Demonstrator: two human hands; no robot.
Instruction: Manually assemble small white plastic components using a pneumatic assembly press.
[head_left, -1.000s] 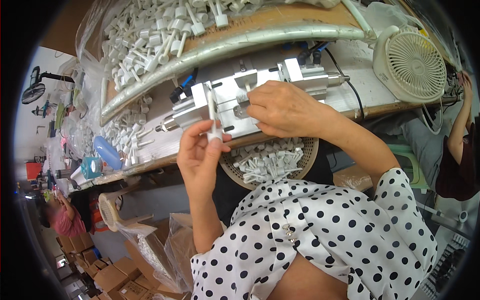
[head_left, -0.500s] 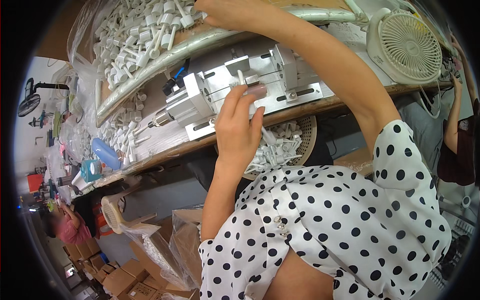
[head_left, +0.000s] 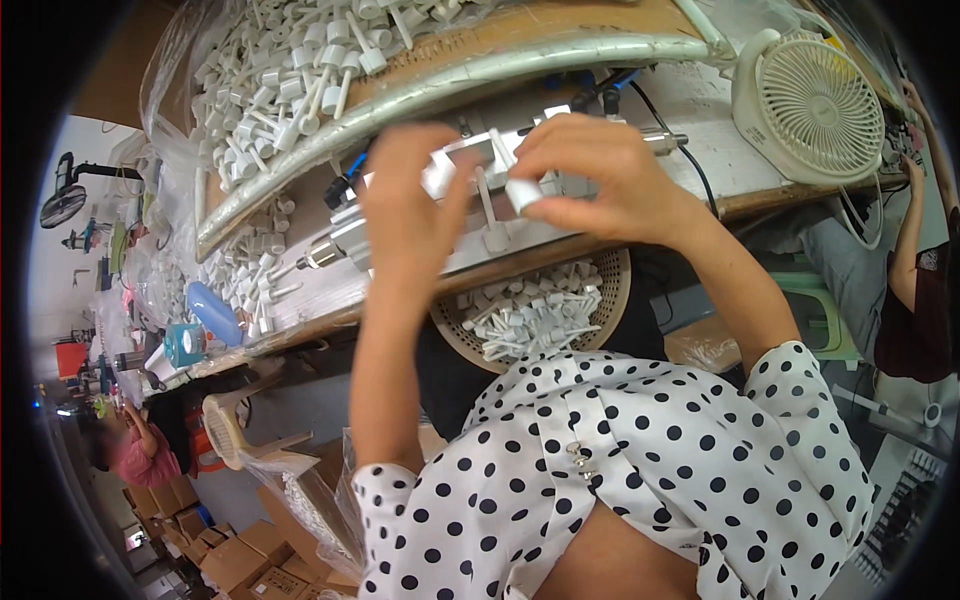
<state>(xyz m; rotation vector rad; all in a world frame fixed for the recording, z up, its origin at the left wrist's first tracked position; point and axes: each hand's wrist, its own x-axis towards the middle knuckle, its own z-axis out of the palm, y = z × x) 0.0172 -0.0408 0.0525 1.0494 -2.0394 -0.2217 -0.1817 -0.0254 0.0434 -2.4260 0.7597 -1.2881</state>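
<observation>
My right hand (head_left: 605,180) pinches a white cap with a thin stem (head_left: 522,193) over the metal clamping fixture (head_left: 350,236). The stem points up and away from me. To its left, my left hand (head_left: 408,205) is smeared by motion above the fixture's left part, so its fingers cannot be read. Between the hands is a second white stemmed cap (head_left: 494,236), cap end down, at the fixture's near side; whether it rests there or is falling I cannot tell. Both hands hide much of the fixture's middle.
Many similar stemmed caps lie heaped in a tray (head_left: 560,50) with a plastic-wrapped rim. A round basket (head_left: 627,290) of them sits below the bench edge. A white fan (head_left: 815,95) stands right; a blue case (head_left: 212,310) lies left. Another person's arm (head_left: 903,215) shows far right.
My right hand has come from the heap at the back to the fixture, with a stemmed cap in it. My left hand has moved up and left; the pinkish cylinder beside it no longer shows.
</observation>
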